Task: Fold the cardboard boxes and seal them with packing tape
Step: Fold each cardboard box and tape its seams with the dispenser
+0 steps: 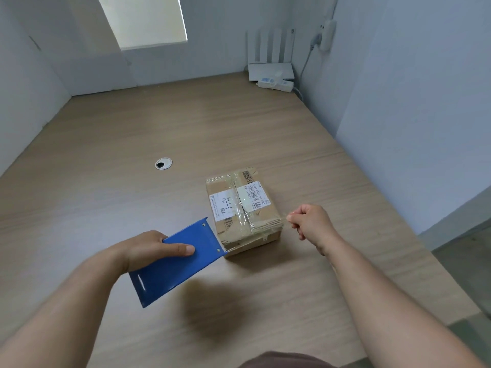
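Note:
A small closed cardboard box [243,211] with white shipping labels and clear tape over its top stands on the wooden table [132,134]. My left hand [156,248] grips a blue tape dispenser [178,258] just left of the box's near corner. A strip of clear packing tape [255,235] stretches from the dispenser across the box's near side. My right hand [309,220] pinches the tape's free end just right of the box.
A round cable grommet [163,163] is set into the table to the left and behind the box. A white router [271,67] and a power strip [276,85] sit in the far right corner. Partition walls enclose the table on the left, back and right.

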Tool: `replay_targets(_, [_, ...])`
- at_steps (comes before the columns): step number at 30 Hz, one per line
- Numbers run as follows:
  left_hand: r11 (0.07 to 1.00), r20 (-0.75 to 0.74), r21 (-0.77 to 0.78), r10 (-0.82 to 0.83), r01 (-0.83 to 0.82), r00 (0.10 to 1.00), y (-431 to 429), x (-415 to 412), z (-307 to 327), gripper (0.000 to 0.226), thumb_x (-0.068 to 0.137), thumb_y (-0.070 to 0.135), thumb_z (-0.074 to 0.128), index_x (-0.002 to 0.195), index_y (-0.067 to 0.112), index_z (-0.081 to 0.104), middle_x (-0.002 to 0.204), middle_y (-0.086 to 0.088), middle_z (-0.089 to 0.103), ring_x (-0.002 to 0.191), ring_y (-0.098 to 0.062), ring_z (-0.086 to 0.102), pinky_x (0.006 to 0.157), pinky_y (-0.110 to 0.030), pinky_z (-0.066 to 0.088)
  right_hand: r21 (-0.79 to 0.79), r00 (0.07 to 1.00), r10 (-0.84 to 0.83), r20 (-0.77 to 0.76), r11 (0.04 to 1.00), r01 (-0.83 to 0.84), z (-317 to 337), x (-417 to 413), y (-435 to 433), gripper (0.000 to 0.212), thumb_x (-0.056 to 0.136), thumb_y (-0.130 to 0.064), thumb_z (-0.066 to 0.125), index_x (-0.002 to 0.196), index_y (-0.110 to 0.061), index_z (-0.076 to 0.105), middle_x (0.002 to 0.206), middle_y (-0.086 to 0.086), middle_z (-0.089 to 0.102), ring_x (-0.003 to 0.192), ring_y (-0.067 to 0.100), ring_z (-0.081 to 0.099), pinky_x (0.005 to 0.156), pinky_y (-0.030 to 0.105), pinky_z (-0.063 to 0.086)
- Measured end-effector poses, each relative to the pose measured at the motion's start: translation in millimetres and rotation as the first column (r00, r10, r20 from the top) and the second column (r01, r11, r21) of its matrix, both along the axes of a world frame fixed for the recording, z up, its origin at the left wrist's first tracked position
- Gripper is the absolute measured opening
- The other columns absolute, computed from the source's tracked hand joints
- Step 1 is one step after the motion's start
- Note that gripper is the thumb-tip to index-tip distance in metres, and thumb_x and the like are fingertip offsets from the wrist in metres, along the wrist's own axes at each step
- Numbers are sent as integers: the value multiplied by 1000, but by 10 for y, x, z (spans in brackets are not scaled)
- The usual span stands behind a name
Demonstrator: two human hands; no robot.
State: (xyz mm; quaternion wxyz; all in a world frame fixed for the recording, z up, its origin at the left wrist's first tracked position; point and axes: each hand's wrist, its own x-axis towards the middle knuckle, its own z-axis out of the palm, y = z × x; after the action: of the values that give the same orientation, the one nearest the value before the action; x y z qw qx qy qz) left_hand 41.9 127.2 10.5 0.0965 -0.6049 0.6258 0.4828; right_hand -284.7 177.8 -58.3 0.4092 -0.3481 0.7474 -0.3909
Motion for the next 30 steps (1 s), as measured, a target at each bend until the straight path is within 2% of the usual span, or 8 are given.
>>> replay_targets(11, [999, 108, 17, 26, -28, 994, -160, -153, -355, 72, 43, 75, 65, 88, 20, 71, 82, 1, 73, 75, -18, 70, 67, -27, 47, 155, 999, 38, 17, 987, -40, -137, 57, -39, 21, 87, -15, 62, 69, -12, 52, 66, 7, 58, 46, 19, 49, 46, 28, 44])
replay_targets(13, [1000, 120, 17, 17, -19, 993, -190, -177, -357, 74, 39, 77, 65, 87, 21, 71, 81, 2, 73, 74, -18, 70, 67, -27, 48, 252, 981, 89, -172, 967, -44, -113, 18, -31, 20, 83, -30, 66, 85, -14, 54, 80, 10, 62, 68, 27, 62, 62, 36, 51])
replay_targets(15, [1000, 120, 12, 16, -17, 993, -195, -176, -361, 76, 36, 78, 65, 85, 21, 72, 76, 4, 73, 71, -16, 70, 65, -27, 47, 336, 899, 98, -428, 940, 57, -106, -25, -3, 41, 81, -40, 66, 114, -18, 55, 111, 10, 62, 103, 29, 61, 82, 35, 47])
replay_targets(17, [1000, 114, 5, 24, -25, 993, -169, -201, -384, 74, 37, 79, 64, 83, 21, 72, 72, 6, 73, 69, -14, 70, 62, -26, 46, 214, 858, 28, -514, 972, 96, -102, 14, 5, 31, 86, -41, 60, 109, -21, 59, 119, 4, 60, 110, 26, 56, 83, 32, 43])
replay_targets(20, [999, 71, 7, 43, -44, 997, -87, -329, -441, 72, 39, 79, 64, 81, 20, 72, 66, 8, 72, 65, -12, 70, 59, -26, 44, 118, 796, 84, -599, 993, -16, -146, 230, -32, 27, 89, -46, 55, 89, -20, 57, 106, 4, 61, 107, 26, 53, 78, 31, 39])
replay_targets(24, [996, 9, 27, 87, -88, 996, 18, -501, -485, 70, 45, 77, 65, 85, 20, 70, 78, 4, 72, 70, -13, 69, 59, -25, 44, 103, 820, 17, -573, 993, 52, -201, 344, -162, 39, 88, -47, 57, 114, -17, 58, 119, 9, 56, 117, 29, 46, 93, 37, 36])
replay_targets(26, [992, -21, 38, 118, -117, 993, 51, -513, -501, 66, 52, 74, 68, 86, 18, 70, 81, 2, 72, 71, -15, 69, 60, -25, 45, 99, 844, -47, -535, 988, 118, -209, 323, -243, 41, 88, -51, 55, 117, -22, 58, 124, 8, 53, 121, 29, 42, 97, 39, 33])
replay_targets(30, [985, -35, 38, 168, -167, 985, 102, -526, -500, 54, 69, 66, 71, 86, 15, 69, 84, -1, 71, 74, -17, 68, 60, -26, 45, 134, 838, 35, -544, 990, 46, -251, 319, -370, 38, 92, -47, 51, 120, -23, 58, 126, 5, 56, 121, 29, 42, 96, 39, 33])
